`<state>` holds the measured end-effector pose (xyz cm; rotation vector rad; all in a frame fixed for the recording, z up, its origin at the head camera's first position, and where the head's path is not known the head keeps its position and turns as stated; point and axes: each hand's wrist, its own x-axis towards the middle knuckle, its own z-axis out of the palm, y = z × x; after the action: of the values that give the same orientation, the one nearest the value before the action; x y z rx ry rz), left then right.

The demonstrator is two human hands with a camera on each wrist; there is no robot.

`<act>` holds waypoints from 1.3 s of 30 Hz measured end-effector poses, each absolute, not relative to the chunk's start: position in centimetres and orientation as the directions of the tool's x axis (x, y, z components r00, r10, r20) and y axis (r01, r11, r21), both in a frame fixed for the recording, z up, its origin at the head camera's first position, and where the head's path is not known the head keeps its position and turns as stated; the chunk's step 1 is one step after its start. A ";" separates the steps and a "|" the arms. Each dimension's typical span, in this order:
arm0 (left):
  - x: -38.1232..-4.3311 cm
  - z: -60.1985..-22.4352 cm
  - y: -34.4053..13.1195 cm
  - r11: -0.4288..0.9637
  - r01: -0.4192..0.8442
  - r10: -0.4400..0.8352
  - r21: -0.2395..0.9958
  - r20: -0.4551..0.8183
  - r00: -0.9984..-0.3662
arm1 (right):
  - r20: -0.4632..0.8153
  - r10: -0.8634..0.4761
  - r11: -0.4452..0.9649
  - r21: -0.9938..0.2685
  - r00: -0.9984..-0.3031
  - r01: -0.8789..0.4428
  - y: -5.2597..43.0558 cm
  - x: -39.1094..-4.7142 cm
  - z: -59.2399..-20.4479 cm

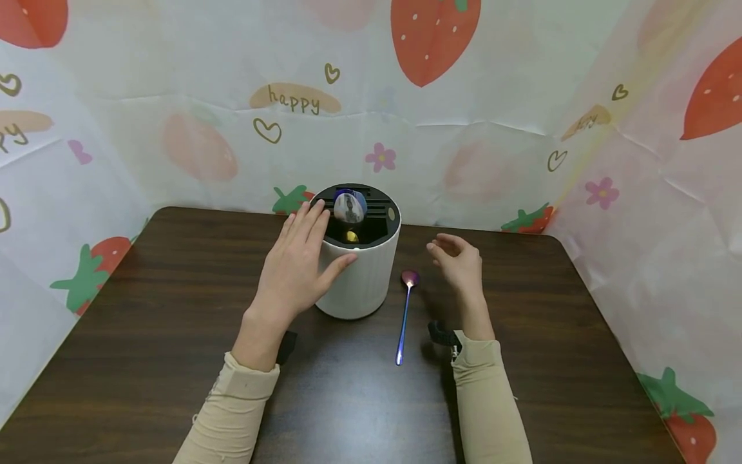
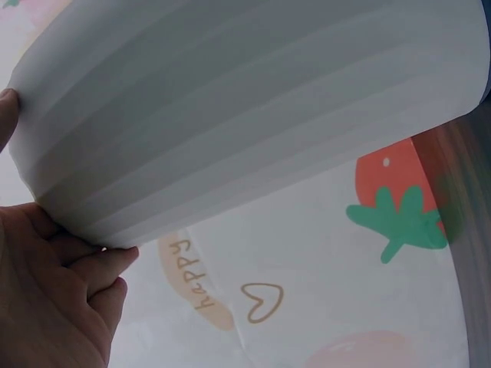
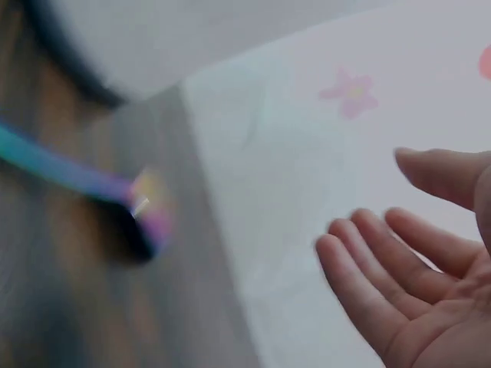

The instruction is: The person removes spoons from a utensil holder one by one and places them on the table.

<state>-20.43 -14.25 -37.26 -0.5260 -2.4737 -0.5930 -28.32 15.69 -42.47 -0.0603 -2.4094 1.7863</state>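
Observation:
A white ribbed cylindrical holder (image 1: pixel 361 283) with a black slotted top stands upright at the table's back. In the head view my left hand (image 1: pixel 292 267) rests on its left side, fingers straight near the rim and thumb across the front. The left wrist view has this hand (image 2: pixel 57 284) against the ribbed wall. Inside the top show a shiny rounded spoon bowl (image 1: pixel 349 208) and a small gold piece (image 1: pixel 351 237). To the right of the holder lies a purple-blue metallic spoon (image 1: pixel 404 316), bowl end away from me. Beyond it my right hand (image 1: pixel 459 261) hovers, loosely bent and holding nothing.
The dark wooden table (image 1: pixel 145 322) ends at a back edge just behind the holder. A strawberry-patterned sheet (image 1: pixel 324 148) hangs behind it and along both sides. Black straps sit at both wrists.

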 end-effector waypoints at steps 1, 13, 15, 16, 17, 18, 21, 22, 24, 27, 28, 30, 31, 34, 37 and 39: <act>-20.4 -37.2 -14.3 0.827 0.476 0.239 0.299 0.579 -0.779 | 0.131 0.127 0.267 -0.959 -0.983 -0.093 15.5 -28.2 -41.9; -20.5 -37.2 -14.3 0.827 0.478 0.244 0.294 0.579 -0.778 | 0.507 0.126 0.127 -0.861 -0.853 -0.493 12.2 -25.9 -36.3; -20.5 -37.2 -14.3 0.828 0.477 0.243 0.294 0.578 -0.779 | 0.556 0.095 0.134 -0.829 -0.826 -0.543 11.6 -25.6 -35.5; -20.5 -37.2 -14.3 0.828 0.477 0.243 0.294 0.579 -0.778 | 0.582 0.073 0.138 -0.810 -0.810 -0.569 11.2 -25.5 -35.1; -20.5 -37.2 -14.3 0.829 0.476 0.242 0.293 0.579 -0.778 | 0.603 0.049 0.140 -0.793 -0.796 -0.593 10.9 -25.4 -34.7; -20.5 -37.2 -14.3 0.830 0.475 0.242 0.292 0.579 -0.778 | 0.621 0.026 0.147 -0.777 -0.783 -0.612 10.5 -25.3 -34.4; -20.6 -37.2 -14.3 0.833 0.471 0.239 0.290 0.579 -0.780 | 0.662 -0.055 0.161 -0.733 -0.748 -0.661 9.4 -25.1 -33.6; -20.5 -37.2 -14.4 0.834 0.470 0.239 0.289 0.579 -0.780 | 0.673 -0.082 0.168 -0.717 -0.735 -0.676 9.1 -25.1 -33.4; -20.5 -37.2 -14.4 0.834 0.470 0.239 0.289 0.579 -0.780 | 0.692 -0.133 0.188 -0.685 -0.709 -0.704 8.4 -25.0 -33.1; -20.5 -37.3 -14.4 0.834 0.471 0.239 0.289 0.580 -0.779 | 0.727 -0.202 0.224 -0.618 -0.656 -0.754 7.5 -25.0 -32.8; -20.5 -37.3 -14.4 0.834 0.471 0.239 0.289 0.579 -0.779 | 0.738 -0.220 0.234 -0.596 -0.638 -0.769 7.2 -25.0 -32.8; -20.5 -37.3 -14.4 0.834 0.471 0.241 0.287 0.579 -0.779 | 0.756 -0.247 0.254 -0.553 -0.606 -0.794 6.7 -25.0 -32.8; -20.5 -37.3 -14.4 0.834 0.472 0.241 0.286 0.579 -0.778 | 0.762 -0.257 0.266 -0.536 -0.594 -0.802 6.4 -25.1 -32.8; -20.5 -37.3 -14.4 0.834 0.475 0.246 0.280 0.583 -0.775 | 0.763 -0.274 0.298 -0.512 -0.586 -0.806 5.8 -25.0 -33.0; -20.4 -37.4 -14.4 0.835 0.478 0.250 0.273 0.586 -0.771 | 0.753 -0.282 0.323 -0.510 -0.595 -0.797 5.2 -24.8 -33.3; -20.4 -37.4 -14.4 0.836 0.477 0.251 0.270 0.586 -0.771 | 0.744 -0.285 0.321 -0.521 -0.605 -0.791 4.9 -24.8 -33.5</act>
<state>-20.42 -14.37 -37.39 -0.5332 -2.4682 -0.5552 -24.83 4.91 -33.52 0.9451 -2.0613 1.2513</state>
